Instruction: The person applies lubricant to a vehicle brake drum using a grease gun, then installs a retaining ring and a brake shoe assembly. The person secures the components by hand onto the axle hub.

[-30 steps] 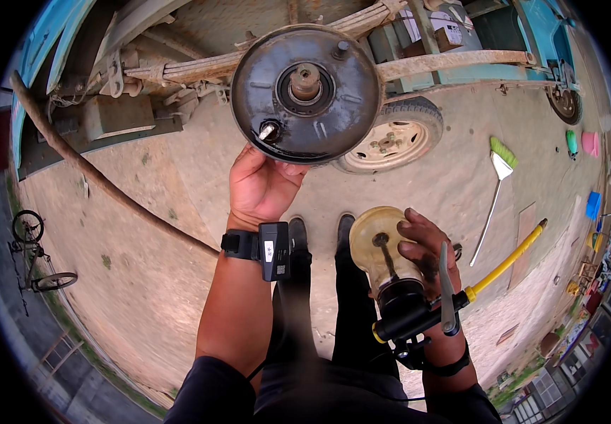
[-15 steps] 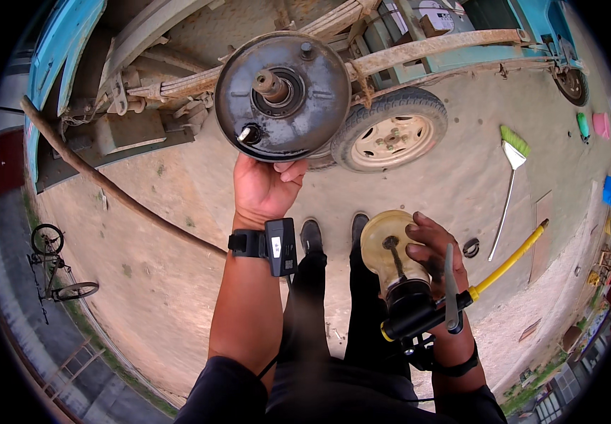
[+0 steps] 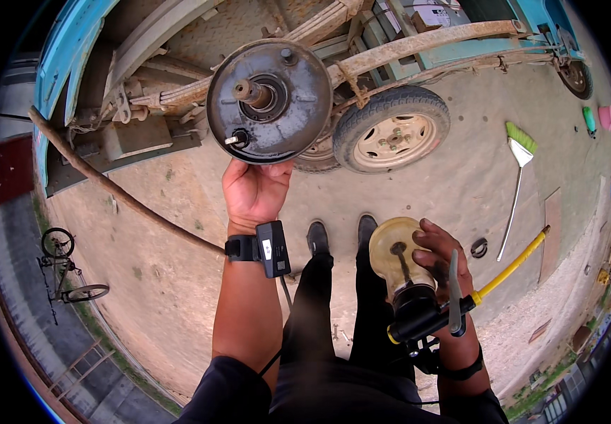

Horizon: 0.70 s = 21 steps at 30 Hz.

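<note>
At the lower right of the frame, the right hand (image 3: 442, 253) has its grip closed around a black gun (image 3: 418, 318) with a translucent yellowish cup (image 3: 384, 260); the cup points toward the upper part of the frame, stained dark inside. A grey lever (image 3: 454, 297) crosses in front and partly hides the grip, and a yellow tube (image 3: 510, 261) juts to the right, clear of everything.

Farther out, just above left of centre, the left hand (image 3: 256, 194) has its grip clamped on the lower rim of a round black housing (image 3: 270, 101), some fingers hidden behind it. The housing seems off any mount, its shaft and pale fitting (image 3: 236, 139) bare. Dark smears mark its face; no spray shows, so how much is left cannot be told.

Beyond lies the ground, with a dark ring (image 3: 479, 248) and a broom (image 3: 519, 152) at right. A wooden pole (image 3: 114, 191) runs toward the left wrist, a possible snag. A wheel (image 3: 394, 134) and rusty leaf springs (image 3: 418, 44) crowd the space behind the housing.
</note>
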Motion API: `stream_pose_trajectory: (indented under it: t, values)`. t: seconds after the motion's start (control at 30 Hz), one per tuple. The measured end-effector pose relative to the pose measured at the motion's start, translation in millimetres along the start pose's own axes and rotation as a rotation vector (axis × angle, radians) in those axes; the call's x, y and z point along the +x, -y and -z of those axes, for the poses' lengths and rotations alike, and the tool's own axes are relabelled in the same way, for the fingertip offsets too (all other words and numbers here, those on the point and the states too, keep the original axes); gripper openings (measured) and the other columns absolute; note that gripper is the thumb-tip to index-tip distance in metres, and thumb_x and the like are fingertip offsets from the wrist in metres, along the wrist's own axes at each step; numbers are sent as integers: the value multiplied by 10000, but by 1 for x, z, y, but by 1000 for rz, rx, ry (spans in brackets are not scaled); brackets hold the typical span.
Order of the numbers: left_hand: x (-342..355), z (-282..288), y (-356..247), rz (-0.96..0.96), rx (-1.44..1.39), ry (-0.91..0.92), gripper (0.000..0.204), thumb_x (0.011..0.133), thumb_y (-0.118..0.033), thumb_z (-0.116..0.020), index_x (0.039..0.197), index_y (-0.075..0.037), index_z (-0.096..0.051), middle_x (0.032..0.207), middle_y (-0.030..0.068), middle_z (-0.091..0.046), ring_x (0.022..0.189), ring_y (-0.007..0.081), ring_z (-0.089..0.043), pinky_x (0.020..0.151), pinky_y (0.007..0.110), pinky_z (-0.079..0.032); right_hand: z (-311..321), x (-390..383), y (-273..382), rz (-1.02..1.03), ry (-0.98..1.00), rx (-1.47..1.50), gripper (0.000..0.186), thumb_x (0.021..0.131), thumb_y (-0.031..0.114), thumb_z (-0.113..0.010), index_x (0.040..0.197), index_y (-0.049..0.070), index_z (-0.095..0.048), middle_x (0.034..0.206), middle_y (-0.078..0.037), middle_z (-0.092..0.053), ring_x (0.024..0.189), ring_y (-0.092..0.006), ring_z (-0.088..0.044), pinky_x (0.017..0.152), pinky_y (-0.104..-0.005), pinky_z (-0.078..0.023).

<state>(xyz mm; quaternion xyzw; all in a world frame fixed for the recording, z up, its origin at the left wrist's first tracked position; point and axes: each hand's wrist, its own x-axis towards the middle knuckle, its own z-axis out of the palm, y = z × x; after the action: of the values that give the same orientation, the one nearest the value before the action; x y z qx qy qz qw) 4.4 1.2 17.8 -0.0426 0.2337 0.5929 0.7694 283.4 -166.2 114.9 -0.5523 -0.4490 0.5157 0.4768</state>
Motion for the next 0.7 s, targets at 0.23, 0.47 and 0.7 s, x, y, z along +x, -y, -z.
stream_pose_trajectory:
  t: [0.23, 0.47, 0.7]
  values:
    - [-26, -53, -53, -641, 970, -356, 229, 1073, -286, -658, 1126, -63, -674, 957, 2, -682, 862, 103, -614, 705, 251, -447, 9, -1, -1, 21, 6, 0, 392, 1059, 262, -545, 1170, -45, -761, 1393, -159, -624, 1468, -354, -462, 1173, -461, -482]
    - [-12, -130, -52, -900, 2175, 205, 379, 838, -91, -861, 1184, -27, -723, 1080, 90, -663, 969, 244, -659, 828, 343, -533, 10, 5, 2, 92, 32, -204, 322, 970, 197, -638, 1145, -38, -772, 1353, -155, -654, 1445, -362, -492, 1160, -471, -493]
    - [0, -143, -43, -787, 2291, 243, 339, 771, -62, -847, 1086, 20, -748, 1101, 148, -661, 1010, 340, -660, 863, 403, -545, 8, 4, 0, 88, -13, -162, 394, 1028, 310, -601, 1125, -27, -781, 1331, -152, -665, 1431, -362, -507, 1168, -487, -479]
